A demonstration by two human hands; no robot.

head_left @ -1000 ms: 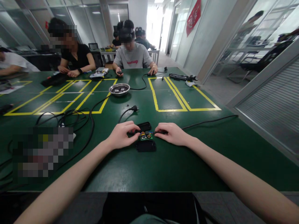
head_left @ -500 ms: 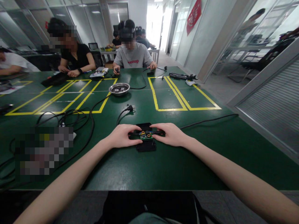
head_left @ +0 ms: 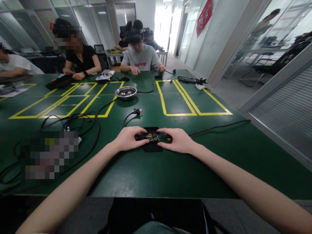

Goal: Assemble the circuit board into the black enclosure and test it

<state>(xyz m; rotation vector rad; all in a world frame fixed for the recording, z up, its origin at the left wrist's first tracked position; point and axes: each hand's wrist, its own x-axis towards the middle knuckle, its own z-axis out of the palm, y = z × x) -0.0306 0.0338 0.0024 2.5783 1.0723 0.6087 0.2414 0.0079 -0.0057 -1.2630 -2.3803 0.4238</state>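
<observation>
Head view: two hands frame a small circuit board [head_left: 153, 138] near the middle of the green table [head_left: 158, 175].
The left hand [head_left: 129, 138] and right hand [head_left: 179, 139] curve about the board's opposite ends, thumbs on the near side, fingers on the far side, each spread moderate; whether they clamp the board or only touch it, I cannot tell. Black casing [head_left: 153, 149] shows along its near and far edges. The table's near edge lies well apart from the board, with green surface between. A plug [head_left: 138, 112] sits just beyond the left hand; a black cable [head_left: 219, 126] runs from behind the right hand toward the right edge. Yellow tape [head_left: 181, 114] and a metal bowl [head_left: 126, 97] lie farther off.
</observation>
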